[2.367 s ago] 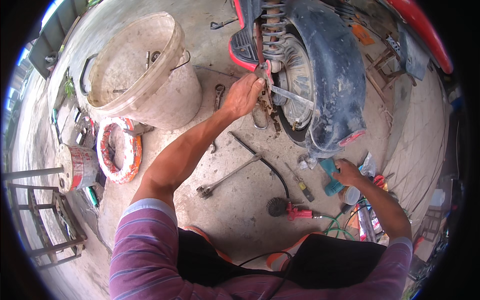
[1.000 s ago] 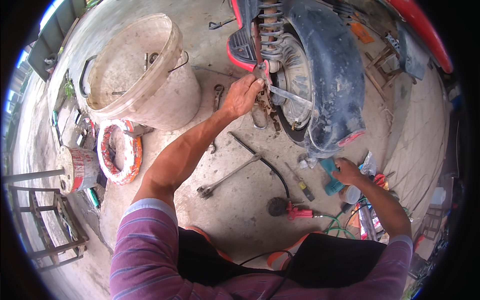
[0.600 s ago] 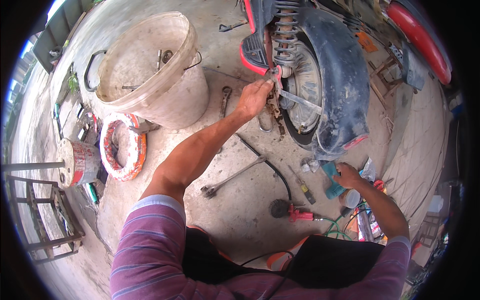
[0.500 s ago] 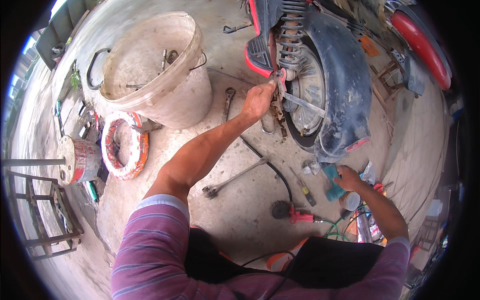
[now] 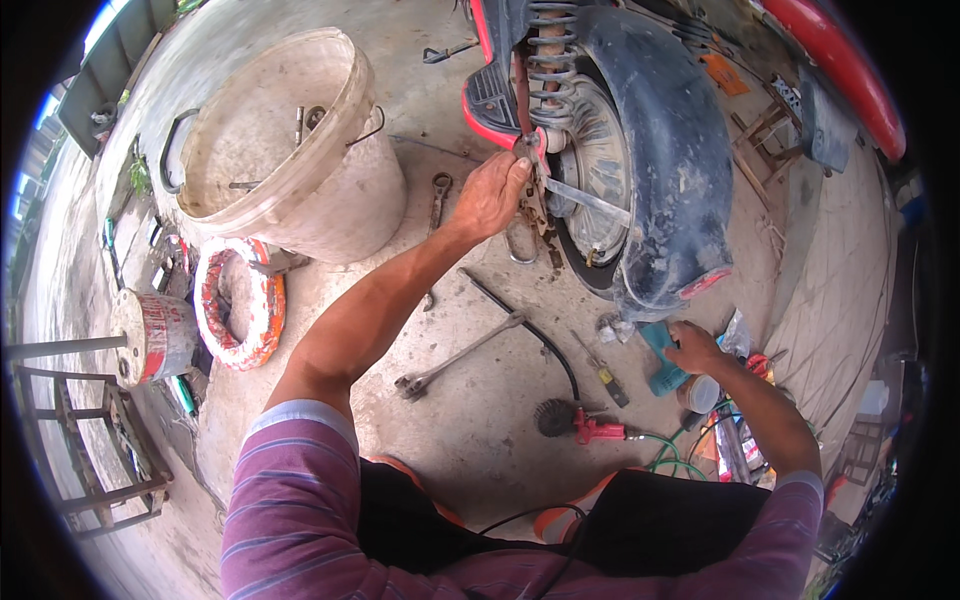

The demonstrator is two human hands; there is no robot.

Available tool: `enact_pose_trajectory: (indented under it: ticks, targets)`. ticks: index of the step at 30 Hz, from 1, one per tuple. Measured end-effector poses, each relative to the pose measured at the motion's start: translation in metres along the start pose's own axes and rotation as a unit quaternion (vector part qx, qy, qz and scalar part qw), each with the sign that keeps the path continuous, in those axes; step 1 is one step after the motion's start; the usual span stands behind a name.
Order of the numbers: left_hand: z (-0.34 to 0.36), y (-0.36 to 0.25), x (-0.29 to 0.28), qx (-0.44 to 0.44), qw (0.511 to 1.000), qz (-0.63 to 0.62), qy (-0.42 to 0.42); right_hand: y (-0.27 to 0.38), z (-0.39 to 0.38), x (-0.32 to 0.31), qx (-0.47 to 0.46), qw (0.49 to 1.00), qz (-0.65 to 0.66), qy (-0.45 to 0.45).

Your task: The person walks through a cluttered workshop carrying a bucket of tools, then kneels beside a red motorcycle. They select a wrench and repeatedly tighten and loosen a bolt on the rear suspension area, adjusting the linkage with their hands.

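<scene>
My left hand (image 5: 490, 195) reaches forward to the lower shock mount of a red and black scooter, fingers closed against the metal bracket (image 5: 537, 150); what they pinch is hidden. Above the mount rises the coil spring (image 5: 553, 45). The rear wheel (image 5: 598, 165) sits under a dusty black mudguard (image 5: 668, 150), with a flat metal bar (image 5: 590, 200) across it. Low on the right, my right hand (image 5: 694, 348) is at a teal container-like thing (image 5: 660, 345), thumb and fingers apart. Beside it lie a screwdriver (image 5: 608, 383) and a round jar (image 5: 700, 393).
A large pale bucket (image 5: 340, 215) with tools in it stands left, near a ring spanner (image 5: 440, 195). A long wrench (image 5: 460, 357), black hose (image 5: 540, 340) and red air tool (image 5: 598, 429) lie on the concrete. An orange-white wrapped ring (image 5: 270, 315) and metal frame (image 5: 85, 430) are farther left.
The whole view has shifted slightly, so the scooter and bucket sit farther left. My left hand stays at the shock mount, and my right hand stays at the teal thing.
</scene>
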State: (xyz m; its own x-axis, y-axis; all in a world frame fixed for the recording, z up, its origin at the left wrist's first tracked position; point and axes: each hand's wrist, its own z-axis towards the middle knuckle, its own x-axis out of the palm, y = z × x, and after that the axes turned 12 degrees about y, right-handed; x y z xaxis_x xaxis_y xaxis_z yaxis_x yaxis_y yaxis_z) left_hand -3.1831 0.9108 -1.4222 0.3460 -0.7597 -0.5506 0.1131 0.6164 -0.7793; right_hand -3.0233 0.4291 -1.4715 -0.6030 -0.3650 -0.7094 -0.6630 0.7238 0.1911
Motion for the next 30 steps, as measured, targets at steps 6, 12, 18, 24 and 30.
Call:
enact_pose_trajectory:
  ticks: [6,12,18,24,30]
  targets:
    - [0.000,-0.006,-0.002,-0.035,0.999,0.010,0.023,-0.006,0.002,0.005,-0.007,1.000,0.014,-0.005]
    - [-0.002,0.001,0.001,0.055,0.998,0.027,-0.012,-0.009,0.006,0.006,-0.006,1.000,0.005,-0.008]
    - [0.004,-0.006,0.005,-0.067,0.997,-0.017,-0.027,-0.003,0.009,0.003,0.001,1.000,-0.001,0.001]
    - [0.003,-0.008,0.007,-0.069,0.996,-0.058,-0.025,-0.002,0.004,0.003,0.003,1.000,0.011,-0.003]
    - [-0.002,-0.002,0.004,0.005,1.000,0.006,-0.024,-0.002,0.001,0.003,-0.014,1.000,-0.004,-0.017]
